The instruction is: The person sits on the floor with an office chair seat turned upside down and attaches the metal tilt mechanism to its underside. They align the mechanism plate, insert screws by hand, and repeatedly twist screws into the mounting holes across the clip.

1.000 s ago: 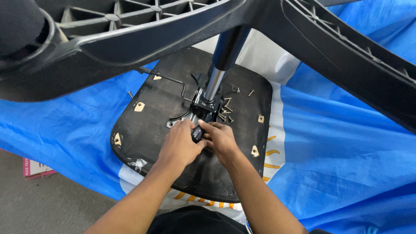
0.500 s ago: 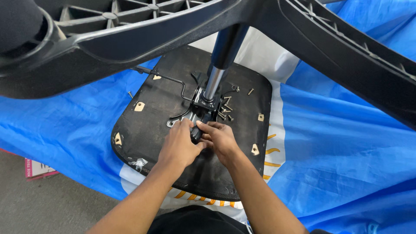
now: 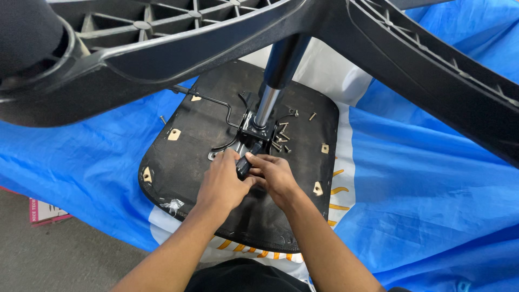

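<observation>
An upturned office chair lies on a blue tarp [image 3: 81, 167]. Its black seat underside [image 3: 189, 162] faces up, and the chrome gas column [image 3: 266, 105] rises from the black metal mechanism plate [image 3: 250, 130] toward the star base [image 3: 216, 43] close to the camera. My left hand [image 3: 223, 183] and my right hand [image 3: 274, 174] meet just below the mechanism, both closed around a small black tool handle [image 3: 243, 168]. Several loose screws [image 3: 281, 139] lie on the seat right of the column. What the tool's tip touches is hidden.
A bent black lever rod [image 3: 213, 103] runs across the seat's upper left. Tan fixing pads [image 3: 173, 134] sit near the seat corners. The base's arms [image 3: 443, 75] overhang the top of the view. Grey floor and a small box [image 3: 46, 212] lie at lower left.
Both hands stay at the mechanism gripping the tool, with only slight shifts of the fingers. The chair has not moved.
</observation>
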